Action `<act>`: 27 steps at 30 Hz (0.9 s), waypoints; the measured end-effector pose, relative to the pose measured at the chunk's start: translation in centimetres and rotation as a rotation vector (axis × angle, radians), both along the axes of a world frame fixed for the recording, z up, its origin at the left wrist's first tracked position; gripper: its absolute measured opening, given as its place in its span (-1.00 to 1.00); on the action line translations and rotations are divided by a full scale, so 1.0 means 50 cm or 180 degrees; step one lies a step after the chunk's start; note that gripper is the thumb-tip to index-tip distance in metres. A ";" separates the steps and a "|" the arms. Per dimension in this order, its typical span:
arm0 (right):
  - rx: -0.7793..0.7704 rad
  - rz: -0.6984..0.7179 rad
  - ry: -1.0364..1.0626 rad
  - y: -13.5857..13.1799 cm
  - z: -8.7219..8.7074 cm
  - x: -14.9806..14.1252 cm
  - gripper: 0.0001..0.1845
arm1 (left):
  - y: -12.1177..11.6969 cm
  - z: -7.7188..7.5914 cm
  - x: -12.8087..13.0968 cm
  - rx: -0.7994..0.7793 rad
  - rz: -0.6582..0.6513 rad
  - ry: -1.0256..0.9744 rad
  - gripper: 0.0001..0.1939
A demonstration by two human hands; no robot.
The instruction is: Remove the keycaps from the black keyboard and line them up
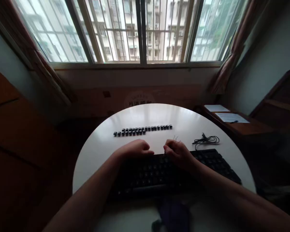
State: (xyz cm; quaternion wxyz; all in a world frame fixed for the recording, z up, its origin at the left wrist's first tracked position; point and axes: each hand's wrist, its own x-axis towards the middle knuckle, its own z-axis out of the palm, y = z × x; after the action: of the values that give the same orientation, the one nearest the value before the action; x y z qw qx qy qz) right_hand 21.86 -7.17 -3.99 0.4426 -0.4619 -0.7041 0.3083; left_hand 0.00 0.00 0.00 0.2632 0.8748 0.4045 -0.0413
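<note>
A black keyboard lies on the round white table, with my forearms crossing over its two sides. My left hand is closed at the far left edge of the keyboard, fingers curled and thumb lying along that edge. At the far edge, right of the middle, my right hand pinches a wire keycap puller; its thin wires stick up past the fingers, and the rest is hidden. Beyond my hands, several loose black keycaps stand in two rows.
A coiled black cable lies on the round white table behind the keyboard's right side. A dark purple object is blurred at the near edge. Papers and a pen rest on a wooden surface at the right. A barred window stands ahead.
</note>
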 end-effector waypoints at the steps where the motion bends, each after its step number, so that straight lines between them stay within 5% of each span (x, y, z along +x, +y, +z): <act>1: -0.0011 -0.0020 -0.0025 0.000 0.002 -0.001 -0.75 | 0.001 0.001 0.002 0.0006 0.0001 -0.0005 -0.53; 11: -0.0391 0.0053 0.0034 0.007 -0.008 -0.002 -0.68 | 0.020 -0.020 0.000 -0.0033 -0.0005 -0.0185 -0.49; 23: 0.0471 0.0359 -0.0752 -0.013 0.001 -0.020 -0.74 | 0.024 -0.031 -0.004 -0.0094 0.0088 -0.0233 -0.52; 27: 0.0428 0.0269 -0.0479 -0.010 -0.005 -0.021 -0.75 | 0.020 -0.025 -0.002 -0.0002 0.0063 -0.0180 -0.52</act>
State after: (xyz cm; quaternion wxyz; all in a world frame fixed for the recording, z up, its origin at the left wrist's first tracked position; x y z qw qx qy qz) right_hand 20.82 -7.68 -4.25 0.4051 -0.4229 -0.7732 0.2432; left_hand -0.12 1.00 -1.26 0.2753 0.8715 0.4055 -0.0140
